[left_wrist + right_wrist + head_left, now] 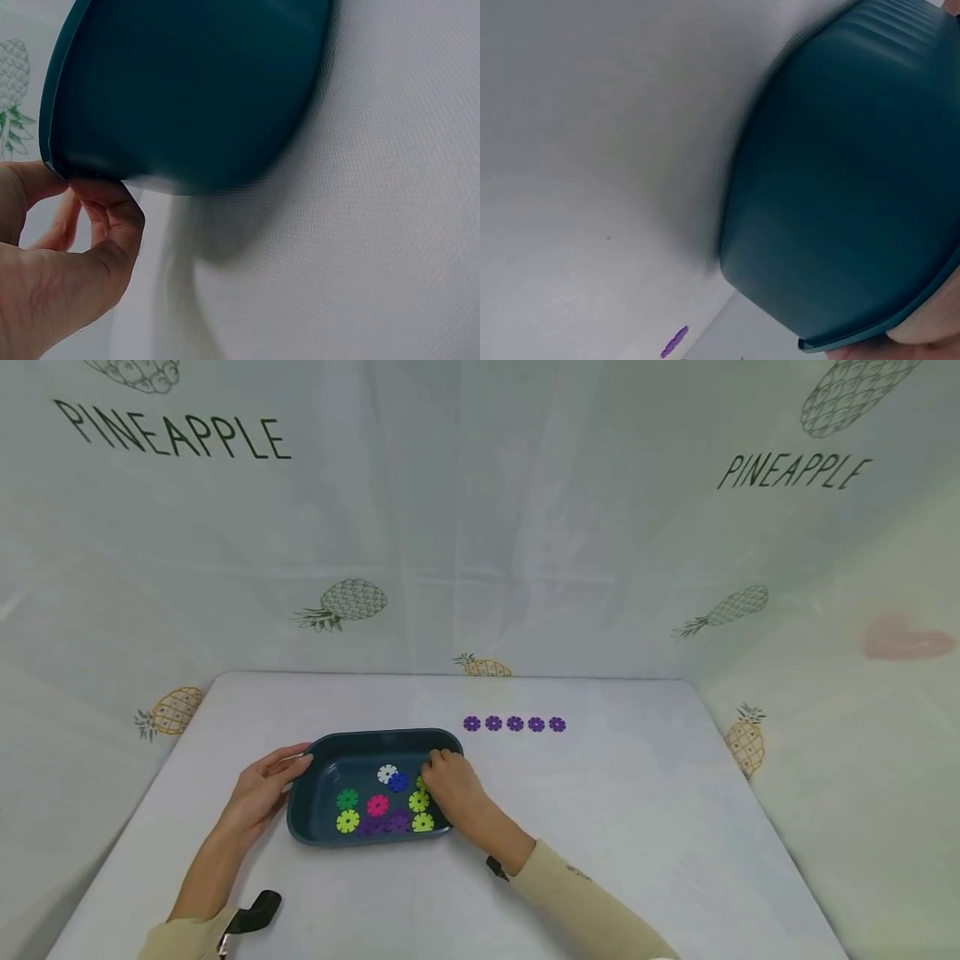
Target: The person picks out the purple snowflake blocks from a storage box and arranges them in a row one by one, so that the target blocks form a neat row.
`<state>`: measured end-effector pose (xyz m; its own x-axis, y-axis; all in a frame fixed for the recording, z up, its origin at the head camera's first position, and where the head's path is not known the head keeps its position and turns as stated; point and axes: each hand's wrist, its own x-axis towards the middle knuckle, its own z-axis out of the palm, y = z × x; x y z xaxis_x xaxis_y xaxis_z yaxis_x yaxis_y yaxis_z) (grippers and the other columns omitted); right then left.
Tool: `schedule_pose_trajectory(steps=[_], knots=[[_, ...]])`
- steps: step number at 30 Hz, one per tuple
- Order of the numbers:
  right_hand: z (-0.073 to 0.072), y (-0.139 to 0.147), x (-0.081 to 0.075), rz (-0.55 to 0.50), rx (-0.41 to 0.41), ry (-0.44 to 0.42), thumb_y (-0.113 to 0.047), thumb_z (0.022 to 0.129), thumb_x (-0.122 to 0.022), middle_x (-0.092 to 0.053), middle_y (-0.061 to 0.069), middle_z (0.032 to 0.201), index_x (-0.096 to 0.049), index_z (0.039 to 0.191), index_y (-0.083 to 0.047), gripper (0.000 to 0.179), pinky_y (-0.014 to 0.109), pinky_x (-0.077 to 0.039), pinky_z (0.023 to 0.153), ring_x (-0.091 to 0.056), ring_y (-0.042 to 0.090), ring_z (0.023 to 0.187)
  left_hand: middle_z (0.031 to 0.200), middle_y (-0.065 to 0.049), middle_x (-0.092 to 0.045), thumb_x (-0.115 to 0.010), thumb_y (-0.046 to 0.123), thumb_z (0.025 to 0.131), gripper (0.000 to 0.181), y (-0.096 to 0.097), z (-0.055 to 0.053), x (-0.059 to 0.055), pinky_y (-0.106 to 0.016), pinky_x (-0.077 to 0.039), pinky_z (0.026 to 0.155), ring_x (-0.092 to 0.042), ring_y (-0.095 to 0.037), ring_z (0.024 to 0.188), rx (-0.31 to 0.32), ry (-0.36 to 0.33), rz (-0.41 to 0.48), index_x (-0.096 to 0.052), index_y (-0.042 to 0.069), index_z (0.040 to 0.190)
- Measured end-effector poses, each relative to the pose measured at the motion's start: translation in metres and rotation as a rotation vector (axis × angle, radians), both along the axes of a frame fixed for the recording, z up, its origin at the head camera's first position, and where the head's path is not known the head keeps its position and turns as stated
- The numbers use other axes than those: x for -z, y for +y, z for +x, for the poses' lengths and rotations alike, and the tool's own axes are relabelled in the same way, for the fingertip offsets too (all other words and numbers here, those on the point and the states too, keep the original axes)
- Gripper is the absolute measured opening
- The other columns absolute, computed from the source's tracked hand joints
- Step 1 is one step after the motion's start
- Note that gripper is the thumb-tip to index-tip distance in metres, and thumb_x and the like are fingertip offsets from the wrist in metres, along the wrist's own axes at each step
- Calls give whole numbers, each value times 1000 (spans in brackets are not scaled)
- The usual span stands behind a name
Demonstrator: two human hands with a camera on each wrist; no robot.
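Note:
A dark teal tray (341, 764) rests on the white table. My left hand (258, 789) pinches the left end of its rim, thumb on top and fingers beneath, as the left wrist view shows too. Inside lie flower-shaped notched plastic discs: a white disc (386, 773), a blue disc (398, 782), a green disc (347, 799), a pink disc (377, 805), several yellow-green discs (348, 821) and some purple discs (400, 822). My right hand (459, 789) reaches over the tray's right end with bent fingers, partly covering a yellow-green disc; I cannot tell whether it holds one.
Behind the tray, to its right, several purple discs (514, 724) lie in a straight, evenly spaced row. A pale curtain (525, 527) printed with pineapples hangs along the table's back edge (585, 678). Black wrist straps (255, 912) show by the sleeves.

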<state>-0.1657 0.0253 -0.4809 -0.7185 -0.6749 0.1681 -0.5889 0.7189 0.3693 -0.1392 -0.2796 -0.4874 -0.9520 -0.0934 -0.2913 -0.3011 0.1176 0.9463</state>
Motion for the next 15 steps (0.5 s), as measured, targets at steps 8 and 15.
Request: schedule_pose_trajectory(steps=[8,15], knots=[[-6,9,1,-274,-79,-196,-7,96,-73,-69,3,101,-78,109,-12,15,24,-53,87,-63,15,93,114,19,-62,-69,49,96,70,2,1,-1,-21,-51,84,-59,1,105,-1,-10,-28,-49,7,149],[-14,26,0,-703,-244,-395,-3,101,-65,-60,7,101,-70,122,0,22,17,-51,84,-58,14,88,115,18,-63,-70,49,96,72,4,-1,0,-21,-51,84,-59,1,104,4,-23,-32,-48,7,150]])
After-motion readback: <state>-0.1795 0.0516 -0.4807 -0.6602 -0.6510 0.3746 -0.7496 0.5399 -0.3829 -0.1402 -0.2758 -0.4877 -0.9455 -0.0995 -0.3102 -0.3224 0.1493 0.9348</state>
